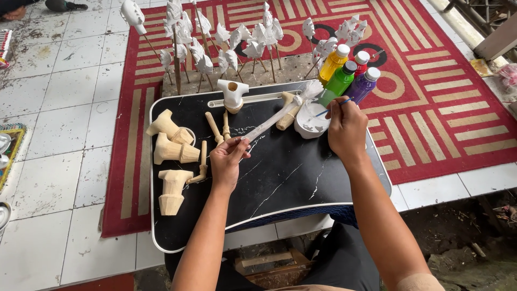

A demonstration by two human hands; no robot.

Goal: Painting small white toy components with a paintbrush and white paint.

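Hands [226,161] hold a white-painted stick [274,119]; 4 paint bottles [350,75] beside a white-paint bowl [309,121].

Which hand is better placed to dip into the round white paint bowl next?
Probably the right hand: it holds a thin blue-handled brush just beside the round white paint bowl. The left hand grips a long white-painted wooden stick.

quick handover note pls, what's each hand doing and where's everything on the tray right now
Left hand: fingers pinch the stick end of a long wooden piece painted white, held over the black marble-patterned lap tray.
Right hand: holds a thin blue-handled brush at the small white paint bowl.
Done: many white-painted pieces on sticks stand behind the tray; one white-painted piece sits at the tray's top.
Left: bare wooden pieces lie unpainted on the tray's left. Coloured paint bottles stand capped.
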